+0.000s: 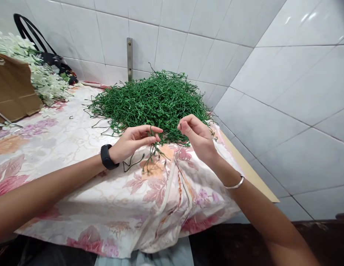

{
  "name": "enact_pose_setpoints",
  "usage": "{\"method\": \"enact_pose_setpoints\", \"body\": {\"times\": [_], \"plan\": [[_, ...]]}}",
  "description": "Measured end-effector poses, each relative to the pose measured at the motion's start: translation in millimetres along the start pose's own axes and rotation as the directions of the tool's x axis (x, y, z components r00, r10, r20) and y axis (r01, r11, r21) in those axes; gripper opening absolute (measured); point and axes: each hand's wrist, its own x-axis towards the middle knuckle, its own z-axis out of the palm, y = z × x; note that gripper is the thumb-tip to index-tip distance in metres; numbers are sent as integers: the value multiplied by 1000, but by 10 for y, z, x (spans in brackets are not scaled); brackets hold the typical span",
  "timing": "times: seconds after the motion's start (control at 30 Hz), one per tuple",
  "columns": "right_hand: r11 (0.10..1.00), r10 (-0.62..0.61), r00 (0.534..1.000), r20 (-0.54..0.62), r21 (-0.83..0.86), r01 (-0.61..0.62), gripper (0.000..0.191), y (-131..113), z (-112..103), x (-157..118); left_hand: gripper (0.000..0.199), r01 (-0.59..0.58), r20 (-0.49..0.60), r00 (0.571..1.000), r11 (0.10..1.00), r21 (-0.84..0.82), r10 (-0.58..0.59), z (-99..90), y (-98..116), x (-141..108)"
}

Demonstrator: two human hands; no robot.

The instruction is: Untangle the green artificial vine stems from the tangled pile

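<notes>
My left hand (133,141), with a black band on the wrist, has a small bunch of green artificial stems (153,152) pinched between thumb and fingers. Their ends hang down over the flowered cloth. To the right, my right hand (198,139) is held up with thumb and fingertips pressed together; whatever is in the pinch is too small to make out. Just behind both hands lies a large tangled pile of green artificial stems (152,99). One loose dark stem (133,162) shows below my left hand.
A flowered tablecloth (105,199) covers the surface and bunches at the front edge. White artificial flowers (47,81), a brown paper bag (15,87) and a dark bag with black handles (57,64) stand at left. Tiled walls (172,48) close off the back and right.
</notes>
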Motion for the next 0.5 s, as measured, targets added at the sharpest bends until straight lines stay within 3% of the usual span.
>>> {"method": "enact_pose_setpoints", "body": {"times": [0.1,0.17,0.3,0.5], "plan": [[918,-126,992,-5,-380,115,12,149,-60,60,39,-5,20,1000,1000,-25,5,13,1,0],[839,-186,981,58,-510,189,15,215,-68,79,41,-17,33,999,999,-37,18,19,-2,-4],[828,-234,962,143,-489,274,21,202,-33,58,37,-54,16,998,999,-5,54,24,-22,3],[858,-253,953,167,-417,301,13,105,100,-50,42,-168,23,986,979,119,167,51,-41,-8]]}}
